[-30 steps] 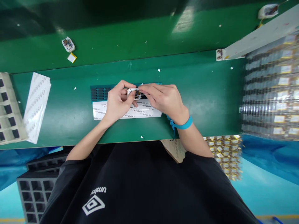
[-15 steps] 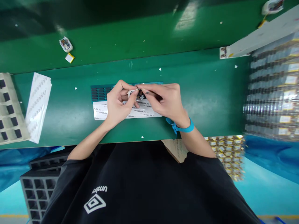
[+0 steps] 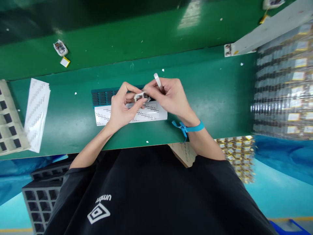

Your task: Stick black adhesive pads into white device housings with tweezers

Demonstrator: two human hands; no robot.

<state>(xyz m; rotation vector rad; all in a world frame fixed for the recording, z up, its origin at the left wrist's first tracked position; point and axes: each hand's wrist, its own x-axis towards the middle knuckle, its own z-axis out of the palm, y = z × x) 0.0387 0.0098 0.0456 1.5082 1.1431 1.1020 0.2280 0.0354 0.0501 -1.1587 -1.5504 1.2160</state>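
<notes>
Between the thumb and fingers of my left hand [image 3: 124, 106] is a small white plastic housing [image 3: 139, 97] with circuit parts showing inside. My right hand [image 3: 168, 96] is closed around slim metal tweezers [image 3: 158, 81], whose rounded pale end sticks up above the knuckles. Its fingertips meet the right side of the housing, and the tweezers' tips are hidden there. Beneath both hands lie a white printed backing sheet [image 3: 104, 116] and a teal sheet with rows of dark strips [image 3: 105, 98].
Another white housing [image 3: 60, 48] with a wired battery [image 3: 65, 62] lies at the far left. Printed sheets [image 3: 36, 114] and a pale compartment tray [image 3: 9, 127] are on the left. Stacked clear trays [image 3: 288, 88] stand right, beside a metal bracket [image 3: 259, 36].
My right hand has turned, so the tweezers' pale end now shows above it. The left hand keeps the housing in nearly the same place. The view has shifted slightly.
</notes>
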